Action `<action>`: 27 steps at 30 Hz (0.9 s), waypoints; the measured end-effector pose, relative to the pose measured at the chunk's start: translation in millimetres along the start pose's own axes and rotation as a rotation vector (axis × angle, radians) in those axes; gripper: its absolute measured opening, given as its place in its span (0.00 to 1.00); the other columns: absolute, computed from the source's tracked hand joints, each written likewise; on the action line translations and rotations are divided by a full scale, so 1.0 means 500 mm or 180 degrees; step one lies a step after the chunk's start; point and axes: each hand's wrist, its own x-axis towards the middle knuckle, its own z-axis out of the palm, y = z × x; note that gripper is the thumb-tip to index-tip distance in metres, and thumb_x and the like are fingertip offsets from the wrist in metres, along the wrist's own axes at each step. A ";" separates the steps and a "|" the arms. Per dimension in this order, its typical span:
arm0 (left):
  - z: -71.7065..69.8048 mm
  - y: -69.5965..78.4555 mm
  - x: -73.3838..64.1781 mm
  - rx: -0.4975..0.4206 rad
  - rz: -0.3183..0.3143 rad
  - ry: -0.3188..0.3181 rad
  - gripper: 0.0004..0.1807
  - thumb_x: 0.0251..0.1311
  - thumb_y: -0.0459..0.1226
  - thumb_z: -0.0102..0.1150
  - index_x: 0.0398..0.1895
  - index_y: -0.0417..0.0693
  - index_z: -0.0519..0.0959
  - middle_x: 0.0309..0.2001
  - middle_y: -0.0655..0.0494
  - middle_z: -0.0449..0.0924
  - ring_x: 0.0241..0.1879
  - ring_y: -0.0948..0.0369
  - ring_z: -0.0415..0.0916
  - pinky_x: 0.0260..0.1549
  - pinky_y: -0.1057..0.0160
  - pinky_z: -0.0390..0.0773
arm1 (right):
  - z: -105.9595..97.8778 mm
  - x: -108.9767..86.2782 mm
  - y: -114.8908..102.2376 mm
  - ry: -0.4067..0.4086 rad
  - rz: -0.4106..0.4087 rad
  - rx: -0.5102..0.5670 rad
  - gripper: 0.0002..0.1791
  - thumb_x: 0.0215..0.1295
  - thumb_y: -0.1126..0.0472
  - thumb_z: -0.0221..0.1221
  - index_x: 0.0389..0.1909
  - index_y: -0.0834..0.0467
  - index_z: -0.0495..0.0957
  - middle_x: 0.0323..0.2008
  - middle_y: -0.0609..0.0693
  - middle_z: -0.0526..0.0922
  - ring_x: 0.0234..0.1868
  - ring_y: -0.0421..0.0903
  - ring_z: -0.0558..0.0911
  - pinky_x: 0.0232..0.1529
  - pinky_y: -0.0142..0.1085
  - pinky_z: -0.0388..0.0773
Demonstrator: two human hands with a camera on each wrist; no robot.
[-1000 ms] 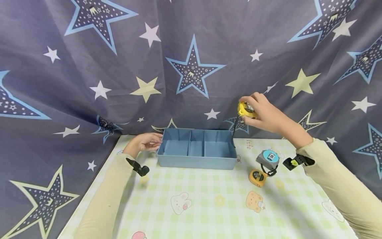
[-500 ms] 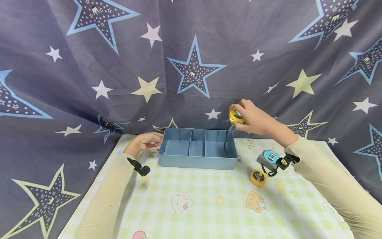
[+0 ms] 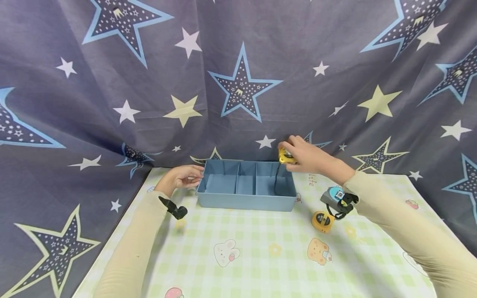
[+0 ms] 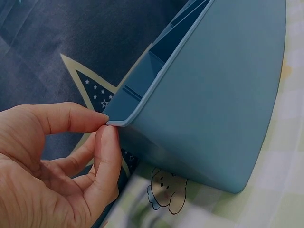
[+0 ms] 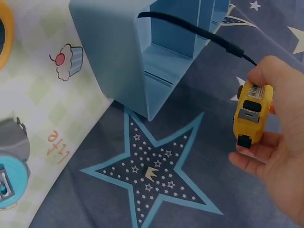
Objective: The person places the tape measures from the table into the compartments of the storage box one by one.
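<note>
A blue divided storage box (image 3: 246,203) stands at the back of the table. At its left end my left hand (image 3: 187,177) pinches the rim corner between thumb and fingers, as the left wrist view shows of the box (image 4: 204,104). My right hand (image 3: 307,156) grips a yellow tape measure (image 3: 286,156) over the box's right compartment. From the tape measure (image 5: 253,111) a black wrist strap (image 5: 190,26) hangs down into that compartment.
Right of the box, a grey and turquoise tape measure (image 3: 333,196) with a black strap lies on the checked tablecloth (image 3: 253,256). An orange tape measure (image 3: 322,222) lies just in front of it. A star-printed curtain (image 3: 238,136) hangs close behind the box.
My right hand has moved left and down with the yellow tape measure, from beyond the box's right end to over its right compartment. The left hand stays at the corner.
</note>
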 end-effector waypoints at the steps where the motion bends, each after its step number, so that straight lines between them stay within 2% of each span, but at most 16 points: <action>1: 0.000 0.001 0.000 0.0014 0.0000 0.0003 0.36 0.68 0.26 0.52 0.79 0.41 0.55 0.43 0.57 0.71 0.32 0.69 0.73 0.36 0.77 0.82 | 0.002 0.003 -0.001 -0.0025 0.0012 0.0032 0.28 0.66 0.55 0.62 0.65 0.58 0.70 0.44 0.55 0.69 0.43 0.50 0.67 0.36 0.40 0.69; 8: -0.001 0.004 -0.003 0.0018 -0.0005 -0.0001 0.37 0.69 0.26 0.51 0.79 0.41 0.53 0.43 0.58 0.71 0.32 0.69 0.73 0.36 0.76 0.82 | 0.026 0.025 0.000 -0.0209 0.0058 0.0180 0.29 0.65 0.56 0.63 0.66 0.58 0.70 0.46 0.55 0.70 0.45 0.51 0.68 0.40 0.42 0.71; 15: 0.000 0.004 -0.002 -0.0016 -0.0030 0.0020 0.37 0.68 0.25 0.51 0.79 0.42 0.55 0.42 0.58 0.71 0.32 0.68 0.73 0.35 0.76 0.82 | 0.045 0.039 -0.006 -0.0412 0.0105 0.0193 0.30 0.65 0.55 0.64 0.66 0.57 0.70 0.46 0.54 0.71 0.44 0.50 0.69 0.39 0.42 0.73; 22: 0.001 0.001 0.005 -0.0039 -0.0075 0.0028 0.37 0.68 0.26 0.52 0.79 0.43 0.55 0.42 0.58 0.71 0.32 0.69 0.72 0.34 0.77 0.82 | 0.064 0.049 -0.019 -0.0495 0.0057 0.0211 0.30 0.64 0.55 0.65 0.65 0.57 0.72 0.43 0.54 0.71 0.42 0.50 0.69 0.37 0.40 0.73; 27: 0.001 0.001 0.001 -0.0041 -0.0066 0.0047 0.37 0.68 0.26 0.53 0.79 0.43 0.56 0.43 0.57 0.70 0.33 0.68 0.73 0.35 0.77 0.82 | 0.078 0.055 -0.021 -0.0505 0.0006 0.0088 0.29 0.64 0.55 0.66 0.65 0.57 0.72 0.42 0.53 0.71 0.41 0.49 0.69 0.36 0.40 0.71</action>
